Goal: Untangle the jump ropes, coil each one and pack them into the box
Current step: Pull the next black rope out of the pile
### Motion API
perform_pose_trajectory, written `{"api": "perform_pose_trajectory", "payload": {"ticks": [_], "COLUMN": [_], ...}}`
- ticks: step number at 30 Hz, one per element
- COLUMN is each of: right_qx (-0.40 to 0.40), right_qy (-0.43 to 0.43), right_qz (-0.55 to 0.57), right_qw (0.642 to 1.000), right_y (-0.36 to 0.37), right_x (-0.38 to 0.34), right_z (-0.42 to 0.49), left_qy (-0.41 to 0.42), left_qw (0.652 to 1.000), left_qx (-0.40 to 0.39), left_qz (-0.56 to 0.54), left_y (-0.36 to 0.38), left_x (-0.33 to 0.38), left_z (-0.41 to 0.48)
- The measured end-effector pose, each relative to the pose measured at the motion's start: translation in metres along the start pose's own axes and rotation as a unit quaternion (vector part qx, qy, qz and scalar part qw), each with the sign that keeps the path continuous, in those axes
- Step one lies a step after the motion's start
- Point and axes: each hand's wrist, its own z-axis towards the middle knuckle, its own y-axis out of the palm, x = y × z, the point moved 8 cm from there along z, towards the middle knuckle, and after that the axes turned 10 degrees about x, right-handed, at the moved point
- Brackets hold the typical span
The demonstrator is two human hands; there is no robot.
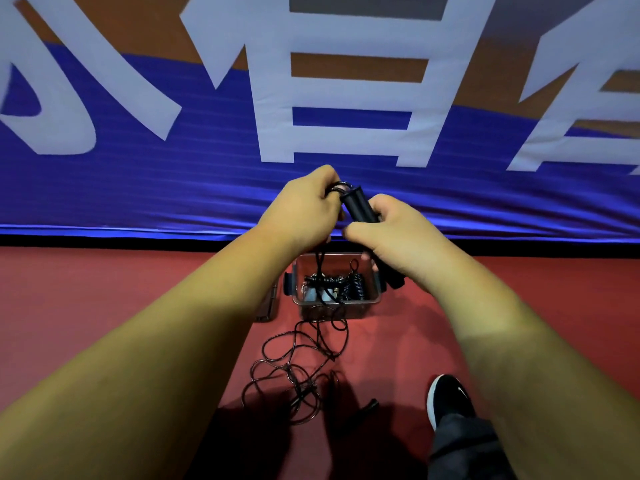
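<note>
1. The left hand (304, 206) is curled, pinching small loops of black cord (341, 184) at the far end of the handles.
2. The right hand (391, 233) is wrapped round the black handles (360, 207), holding them above the box.
3. The clear box (363, 306) sits on the red floor (104, 306), close to the blue banner (138, 188), with coiled ropes (346, 284) inside.
4. The loose rope (294, 368) hangs over the box's near edge into a tangle on the floor, left of a black shoe (446, 396).
</note>
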Motion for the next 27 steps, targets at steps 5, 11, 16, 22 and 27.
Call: {"api": "perform_pose_trajectory", "payload": {"ticks": [5, 11, 16, 22, 27], "right_qx": [0.073, 0.229, 0.329, 0.294, 0.237], "right_qy": [-0.026, -0.037, 0.046, 0.085, 0.13], "right_qz": [-0.071, -0.014, 0.202, 0.233, 0.233], "right_qw": [0.994, 0.973, 0.921, 0.923, 0.934], "right_y": [-0.008, -0.029, -0.075, -0.066, -0.045], "right_x": [0.0, -0.01, 0.008, 0.018, 0.031], "right_z": [-0.003, -0.008, 0.014, 0.017, 0.018], "left_qy": [-0.043, -0.014, -0.077, -0.119, -0.117], "left_qw": [0.996, 0.998, 0.951, 0.98, 0.967], "left_qx": [0.043, -0.018, -0.3, -0.125, 0.052], "left_qz": [-0.061, -0.058, -0.004, -0.101, -0.219], "left_y": [-0.01, 0.004, 0.061, 0.036, -0.008], "left_x": [0.004, 0.001, -0.045, -0.028, -0.002], "left_z": [0.003, 0.001, -0.033, -0.007, 0.009]}}
